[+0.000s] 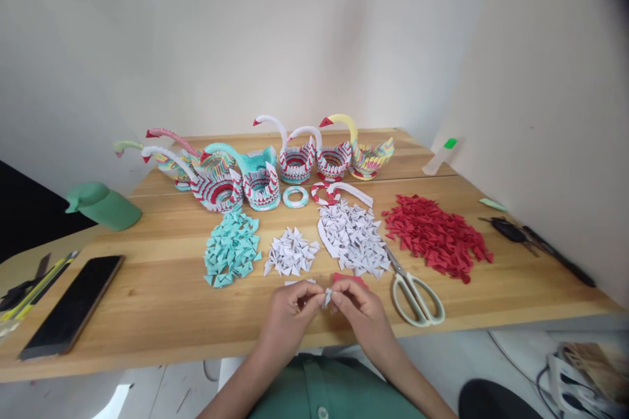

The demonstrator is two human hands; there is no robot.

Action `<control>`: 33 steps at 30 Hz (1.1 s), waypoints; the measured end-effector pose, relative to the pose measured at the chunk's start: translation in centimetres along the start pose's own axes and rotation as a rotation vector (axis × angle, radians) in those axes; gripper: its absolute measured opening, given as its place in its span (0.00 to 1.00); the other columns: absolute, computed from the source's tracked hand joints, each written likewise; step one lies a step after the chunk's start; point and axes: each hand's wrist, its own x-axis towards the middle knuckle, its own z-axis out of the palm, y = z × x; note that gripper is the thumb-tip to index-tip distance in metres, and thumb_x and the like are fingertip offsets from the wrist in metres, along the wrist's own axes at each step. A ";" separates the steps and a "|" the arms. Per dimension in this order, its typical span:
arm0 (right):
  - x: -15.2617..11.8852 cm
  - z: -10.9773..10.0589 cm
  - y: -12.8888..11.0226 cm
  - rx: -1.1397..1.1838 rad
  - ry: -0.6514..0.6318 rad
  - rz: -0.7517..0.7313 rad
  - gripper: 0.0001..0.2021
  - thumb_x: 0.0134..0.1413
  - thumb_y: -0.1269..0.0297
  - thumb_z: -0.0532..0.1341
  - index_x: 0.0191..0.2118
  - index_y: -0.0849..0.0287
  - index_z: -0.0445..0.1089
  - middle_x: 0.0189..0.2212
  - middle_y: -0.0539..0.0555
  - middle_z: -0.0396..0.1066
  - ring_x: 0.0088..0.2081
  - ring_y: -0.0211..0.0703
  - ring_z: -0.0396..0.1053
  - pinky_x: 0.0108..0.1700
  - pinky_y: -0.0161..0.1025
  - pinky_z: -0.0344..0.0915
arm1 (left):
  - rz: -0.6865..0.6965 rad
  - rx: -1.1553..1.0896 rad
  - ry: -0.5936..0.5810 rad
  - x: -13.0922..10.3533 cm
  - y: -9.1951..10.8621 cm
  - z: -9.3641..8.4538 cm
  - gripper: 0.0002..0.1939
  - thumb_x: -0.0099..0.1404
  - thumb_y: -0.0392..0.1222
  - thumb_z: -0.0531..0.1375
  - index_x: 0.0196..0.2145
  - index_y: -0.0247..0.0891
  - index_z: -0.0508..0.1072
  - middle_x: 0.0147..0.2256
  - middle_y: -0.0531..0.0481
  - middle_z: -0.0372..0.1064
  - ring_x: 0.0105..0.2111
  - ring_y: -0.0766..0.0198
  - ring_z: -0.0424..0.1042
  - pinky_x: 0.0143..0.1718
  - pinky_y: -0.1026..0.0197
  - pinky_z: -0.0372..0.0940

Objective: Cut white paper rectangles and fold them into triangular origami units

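Between the fingertips of both my hands is a small white folded paper piece, held near the table's front edge. My left hand pinches it from the left, and my right hand pinches its other side. Just behind the right fingers lies red paper, partly hidden. A strip of white paper shows behind the left hand. Beyond are a small pile of white folded pieces, a larger white pile, a turquoise pile and a red pile.
Scissors lie right of my hands. Several folded-paper swans stand at the back, with a paper ring in front. A phone and a green bottle are at left; keys and a glue bottle at right.
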 end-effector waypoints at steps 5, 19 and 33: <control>0.0 0.2 0.1 -0.019 -0.007 -0.001 0.16 0.57 0.51 0.61 0.29 0.59 0.68 0.22 0.48 0.64 0.26 0.38 0.62 0.30 0.34 0.59 | 0.025 0.027 0.020 0.1 0.0 0.0 0.08 0.60 0.37 0.55 0.23 0.36 0.69 0.22 0.53 0.66 0.23 0.66 0.61 0.26 0.66 0.56; 0.1 -0.2 -0.8 -0.192 -0.024 -0.119 0.07 0.58 0.60 0.61 0.32 0.56 0.73 0.28 0.49 0.71 0.30 0.40 0.67 0.34 0.33 0.61 | 0.081 0.198 -0.096 -0.3 -0.3 -0.6 0.14 0.67 0.42 0.51 0.24 0.38 0.64 0.23 0.55 0.59 0.26 0.64 0.60 0.29 0.64 0.52; -0.1 0.1 -0.1 -0.125 0.000 -0.066 0.09 0.59 0.59 0.60 0.31 0.58 0.70 0.26 0.48 0.70 0.29 0.38 0.66 0.33 0.33 0.62 | 0.010 -0.031 -0.114 -0.4 -1.3 -0.7 0.13 0.67 0.46 0.54 0.30 0.36 0.70 0.25 0.53 0.64 0.27 0.64 0.64 0.31 0.64 0.58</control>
